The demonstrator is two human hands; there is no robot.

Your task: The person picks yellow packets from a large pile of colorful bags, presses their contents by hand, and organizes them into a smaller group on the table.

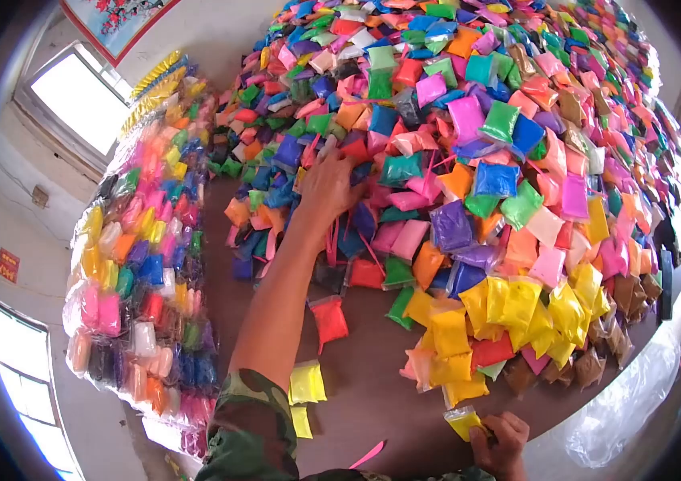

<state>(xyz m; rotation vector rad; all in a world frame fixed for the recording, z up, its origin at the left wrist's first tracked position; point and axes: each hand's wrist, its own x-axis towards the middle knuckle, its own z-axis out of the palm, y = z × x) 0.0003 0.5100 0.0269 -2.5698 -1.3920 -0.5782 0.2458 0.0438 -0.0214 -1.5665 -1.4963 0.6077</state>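
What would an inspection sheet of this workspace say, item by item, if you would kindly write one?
Surface: brown tabletop, largely covered by packets.
Handled things: big heap of small coloured packets; yellow packets gathered at its near edge.
Clutter: one red packet, two pale yellow packets and a pink strip lie apart; clear plastic at the right.
Left hand: reaching into the heap; grip hidden.
Right hand: pinching a yellow packet.
Cables: thin line on the left wall, perhaps a wire.
Surroundings: bagged coloured packs stacked at left; windows and a framed picture behind.
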